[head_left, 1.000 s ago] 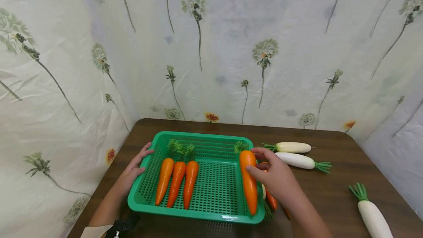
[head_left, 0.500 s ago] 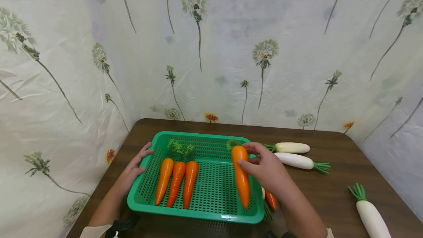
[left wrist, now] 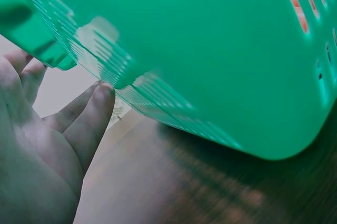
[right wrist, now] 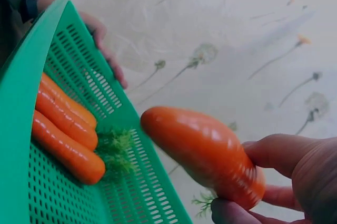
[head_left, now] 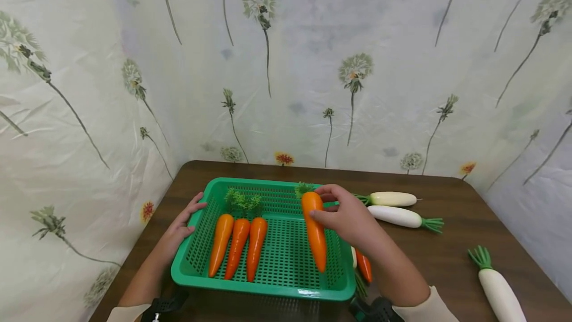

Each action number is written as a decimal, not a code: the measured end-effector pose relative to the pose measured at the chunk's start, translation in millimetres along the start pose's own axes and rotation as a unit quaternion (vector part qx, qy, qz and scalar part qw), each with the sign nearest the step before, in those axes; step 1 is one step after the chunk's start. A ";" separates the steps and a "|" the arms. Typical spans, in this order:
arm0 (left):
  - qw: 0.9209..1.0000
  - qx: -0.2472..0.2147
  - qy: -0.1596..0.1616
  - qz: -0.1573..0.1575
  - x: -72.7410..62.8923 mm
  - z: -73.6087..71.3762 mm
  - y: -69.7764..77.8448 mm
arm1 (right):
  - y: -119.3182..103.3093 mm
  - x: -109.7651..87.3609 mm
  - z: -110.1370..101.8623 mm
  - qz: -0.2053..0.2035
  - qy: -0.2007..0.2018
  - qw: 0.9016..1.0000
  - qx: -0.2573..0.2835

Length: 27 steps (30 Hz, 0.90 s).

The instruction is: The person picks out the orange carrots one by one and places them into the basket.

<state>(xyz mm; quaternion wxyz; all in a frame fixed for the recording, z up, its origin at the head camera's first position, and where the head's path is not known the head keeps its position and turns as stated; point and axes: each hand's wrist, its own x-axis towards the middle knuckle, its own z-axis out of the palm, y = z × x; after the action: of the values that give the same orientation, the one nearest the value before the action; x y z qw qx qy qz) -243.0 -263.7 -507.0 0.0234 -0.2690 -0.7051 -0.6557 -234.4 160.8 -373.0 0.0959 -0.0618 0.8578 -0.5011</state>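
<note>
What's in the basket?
Three carrots, side by side on the left, green tops at the back. The right hand holds a fourth carrot over the basket. Anything beneath the three is hidden.

Inside the basket [head_left: 277, 201], room lies between three carrots [head_left: 238, 248] and the right wall [head_left: 337, 251], under the held carrot [head_left: 315, 232]. The rim [head_left: 263, 290] stands all round; the left hand [head_left: 178, 230] blocks the left side, radishes [head_left: 395, 216] the right.

I see the basket [head_left: 259, 289] on the surface [head_left: 429, 262], toward the left edge, the far edge just behind it. In its left half three carrots [head_left: 238, 250] lie side by side; over its right half is one more carrot [head_left: 315, 235]. Two radishes [head_left: 395, 216] lie right of the basket, another radish [head_left: 502, 294] near the right edge.
</note>
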 end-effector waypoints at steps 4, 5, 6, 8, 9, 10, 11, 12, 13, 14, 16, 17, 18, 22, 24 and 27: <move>1.000 0.002 0.000 -0.001 1.0 -1.0 0.9 | -4.8 5.3 4.0 0.004 -0.005 1.000 0.012; 1.000 0.004 0.000 0.001 1.1 -1.2 1.0 | -6.2 6.5 5.0 0.003 -0.006 1.000 0.013; 1.000 0.005 0.000 0.002 1.3 -1.5 0.8 | -7.4 7.7 6.2 0.001 -0.006 1.000 0.009; 1.000 0.006 -0.001 0.005 1.4 -1.9 0.3 | -10.7 9.1 8.2 -0.005 -0.008 1.000 0.004; 1.000 0.006 -0.002 0.005 1.5 -2.0 0.0 | -12.1 9.8 9.3 -0.007 -0.009 1.000 0.004; 1.000 0.005 -0.002 0.006 1.4 -2.0 -0.3 | -13.4 10.4 10.2 -0.009 -0.010 1.000 0.005; 1.000 0.004 -0.002 0.005 1.3 -2.0 -0.7 | -14.6 11.0 11.2 -0.011 -0.012 1.000 0.006; 1.000 0.003 -0.003 0.005 1.2 -2.0 -1.0 | -15.4 11.9 12.0 -0.013 -0.016 1.000 0.007; 1.000 0.002 -0.003 0.005 1.0 -1.9 -1.0 | -16.5 12.6 12.5 -0.014 -0.021 1.000 0.010; 1.000 0.002 -0.003 0.005 0.8 -1.8 -1.2 | -17.1 13.7 13.1 -0.015 -0.026 0.999 0.016; 1.000 0.002 -0.003 0.007 0.3 -1.6 -1.4 | -18.3 16.0 14.7 -0.014 -0.038 0.999 0.033; 1.000 0.002 -0.004 0.008 0.0 -1.6 -1.5 | -18.5 17.4 15.3 -0.012 -0.044 0.998 0.040; 1.000 0.002 -0.005 0.010 -0.2 -1.5 -1.4 | -18.7 18.4 15.9 -0.011 -0.050 0.998 0.048; 1.000 -0.001 -0.004 0.007 -0.4 -1.1 -0.8 | -19.5 23.9 19.2 -0.001 -0.054 0.997 0.052; 1.000 -0.001 -0.003 0.005 -0.5 -0.7 -0.3 | -19.8 26.8 21.6 0.001 -0.049 0.998 0.040; 1.000 -0.001 -0.002 -0.001 -0.2 -0.7 0.6 | -19.6 31.8 25.1 0.000 -0.036 0.999 0.007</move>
<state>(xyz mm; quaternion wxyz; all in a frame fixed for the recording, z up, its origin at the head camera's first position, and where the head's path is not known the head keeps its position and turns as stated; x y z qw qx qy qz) -242.7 -264.4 -506.4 0.0212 -0.2701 -0.7050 -0.6554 -259.5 123.5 -371.3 0.1274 -0.0794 0.8504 -0.5044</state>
